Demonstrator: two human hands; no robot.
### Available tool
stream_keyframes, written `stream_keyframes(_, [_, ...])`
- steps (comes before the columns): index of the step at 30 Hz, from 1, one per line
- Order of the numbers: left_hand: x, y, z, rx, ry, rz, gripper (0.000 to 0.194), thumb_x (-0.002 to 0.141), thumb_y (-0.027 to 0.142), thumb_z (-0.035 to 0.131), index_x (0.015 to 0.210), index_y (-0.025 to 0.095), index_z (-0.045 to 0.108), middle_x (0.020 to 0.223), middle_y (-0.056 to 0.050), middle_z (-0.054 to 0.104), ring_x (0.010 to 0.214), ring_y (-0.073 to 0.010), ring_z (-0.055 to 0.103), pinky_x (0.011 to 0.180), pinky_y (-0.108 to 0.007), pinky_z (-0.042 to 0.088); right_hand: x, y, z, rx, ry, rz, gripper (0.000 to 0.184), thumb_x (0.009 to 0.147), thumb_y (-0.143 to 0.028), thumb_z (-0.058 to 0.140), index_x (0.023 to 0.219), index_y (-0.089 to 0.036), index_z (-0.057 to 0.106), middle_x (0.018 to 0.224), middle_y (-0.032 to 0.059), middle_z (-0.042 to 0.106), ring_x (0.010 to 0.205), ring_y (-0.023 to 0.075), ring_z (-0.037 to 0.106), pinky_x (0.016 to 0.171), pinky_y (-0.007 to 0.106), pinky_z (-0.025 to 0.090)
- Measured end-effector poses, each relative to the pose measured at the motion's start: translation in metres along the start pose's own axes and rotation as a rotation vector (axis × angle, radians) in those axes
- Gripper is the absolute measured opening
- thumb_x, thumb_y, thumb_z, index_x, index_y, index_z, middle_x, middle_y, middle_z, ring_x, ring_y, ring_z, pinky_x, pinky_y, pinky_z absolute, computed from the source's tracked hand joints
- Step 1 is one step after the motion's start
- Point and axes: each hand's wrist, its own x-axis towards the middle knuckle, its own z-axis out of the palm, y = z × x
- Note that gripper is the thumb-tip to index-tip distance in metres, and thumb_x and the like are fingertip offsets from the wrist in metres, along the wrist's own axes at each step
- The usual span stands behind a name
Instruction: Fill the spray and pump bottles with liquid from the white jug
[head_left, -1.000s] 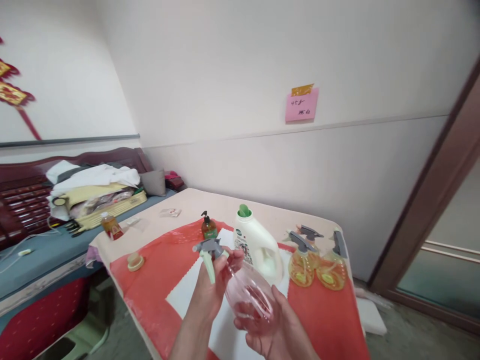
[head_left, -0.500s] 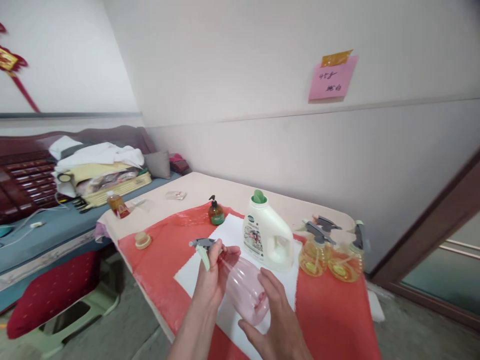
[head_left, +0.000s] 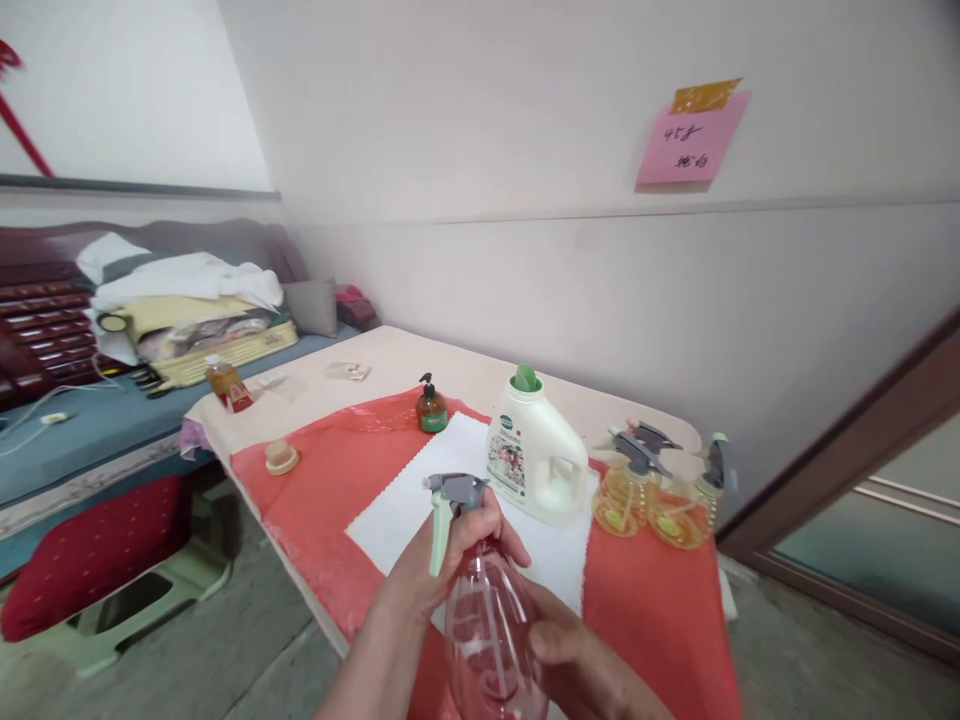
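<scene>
A clear pink spray bottle [head_left: 491,640] stands nearly upright close to me, its grey spray head and pale green trigger [head_left: 442,530] pointing left. My left hand [head_left: 480,535] is wrapped round the neck just below the spray head. Lower down, my right hand [head_left: 566,640] holds the body from the right side, its thumb on the near face. Beyond them a cream detergent jug [head_left: 536,450] with a green spout stands on a white cloth [head_left: 401,520]. A brown pump bottle [head_left: 432,410] is further back.
Several yellow spray bottles [head_left: 622,500] stand on the red sheet [head_left: 652,610] at right. On the left lie a round cap [head_left: 280,457] and an amber bottle [head_left: 228,384]. A red-cushioned stool [head_left: 105,550] is beside the table. A pink note [head_left: 694,140] hangs on the wall.
The pink bottle has gone from tilted to nearly upright and come closer to me. My right hand has moved from the bottle's base to its side. The view has shifted slightly.
</scene>
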Motion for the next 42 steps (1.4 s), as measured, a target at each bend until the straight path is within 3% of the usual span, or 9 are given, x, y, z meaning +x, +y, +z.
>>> stream_keyframes(6, [0.013,-0.021,-0.002,0.122,0.413,0.100,0.028,0.080,0.046,0.064,0.073,0.020,0.060,0.073,-0.006,0.068,0.062,-0.0174,0.058,0.061,-0.029,0.042,0.012,0.019,-0.007,-0.859,0.654,-0.110,0.074,0.052,-0.034,0.072,0.121,-0.022,0.049,0.116,0.0103,0.059,0.105,0.0323,0.054,0.092,0.045,0.041])
stream_keyframes(8, [0.017,-0.026,-0.003,0.144,0.498,0.120,0.026,0.081,0.046,0.063,0.076,0.021,0.059,0.076,-0.005,0.068,0.065,-0.0173,0.059,0.063,-0.029,0.042,0.013,0.022,-0.014,-0.950,0.769,-0.113,0.081,0.051,-0.032,0.075,0.126,-0.023,0.044,0.125,0.0114,0.055,0.113,0.0336,0.051,0.096,0.045,0.038])
stream_keyframes(10, [0.016,-0.025,-0.004,0.150,0.466,0.141,0.025,0.083,0.044,0.061,0.074,0.021,0.058,0.074,-0.004,0.067,0.066,-0.0170,0.059,0.065,-0.028,0.042,0.011,0.018,-0.020,-0.823,0.638,-0.122,0.075,0.057,-0.042,0.075,0.123,-0.024,0.045,0.124,0.0100,0.056,0.112,0.0315,0.052,0.095,0.043,0.040])
stream_keyframes(15, [0.005,-0.010,0.000,0.016,0.108,0.107,0.029,0.087,0.039,0.054,0.065,0.019,0.055,0.057,-0.001,0.057,0.062,-0.0166,0.058,0.064,-0.028,0.041,-0.004,0.000,-0.016,-0.306,0.108,-0.056,0.061,0.061,-0.058,0.073,0.107,-0.021,0.057,0.102,0.0062,0.063,0.101,0.0287,0.058,0.089,0.041,0.042])
stream_keyframes(19, [0.009,-0.019,0.004,0.074,0.128,0.036,0.029,0.083,0.041,0.060,0.065,0.021,0.052,0.049,0.002,0.050,0.052,-0.0159,0.055,0.055,-0.027,0.039,-0.006,0.001,0.009,-0.093,0.154,-0.103,0.060,0.063,-0.057,0.071,0.111,-0.022,0.060,0.101,0.0055,0.064,0.100,0.0283,0.058,0.091,0.042,0.041])
stream_keyframes(23, [0.016,-0.025,-0.002,0.154,0.245,0.108,0.026,0.081,0.040,0.063,0.067,0.020,0.053,0.050,0.003,0.053,0.048,-0.0138,0.052,0.056,-0.028,0.040,0.002,0.008,0.009,-0.217,0.091,-0.077,0.053,0.060,-0.042,0.072,0.108,-0.022,0.060,0.097,0.0025,0.063,0.090,0.0235,0.056,0.080,0.035,0.042])
stream_keyframes(28, [0.018,-0.003,-0.036,-0.153,0.676,0.372,0.026,0.076,0.039,0.068,0.068,0.020,0.052,0.055,0.004,0.052,0.059,-0.0138,0.056,0.068,-0.029,0.045,0.011,0.030,-0.016,-0.798,0.381,0.023,0.053,0.052,-0.016,0.066,0.104,-0.023,0.057,0.090,-0.0013,0.060,0.083,0.0199,0.055,0.073,0.030,0.043])
stream_keyframes(33, [0.006,0.022,-0.077,-0.373,1.036,0.542,0.025,0.072,0.034,0.069,0.067,0.020,0.049,0.052,0.008,0.045,0.052,-0.0095,0.048,0.068,-0.028,0.048,0.031,0.068,-0.037,-0.933,0.730,-0.059,0.066,0.054,-0.021,0.067,0.118,-0.027,0.051,0.112,0.0045,0.061,0.103,0.0270,0.058,0.089,0.038,0.044])
stream_keyframes(42, [0.003,0.021,-0.078,-0.444,1.058,0.514,0.026,0.072,0.034,0.069,0.066,0.019,0.049,0.052,0.006,0.048,0.053,-0.0107,0.051,0.064,-0.026,0.047,0.052,0.102,-0.039,-0.928,0.847,-0.245,0.078,0.064,-0.042,0.070,0.134,-0.021,0.044,0.133,0.0128,0.055,0.123,0.0319,0.051,0.103,0.047,0.041])
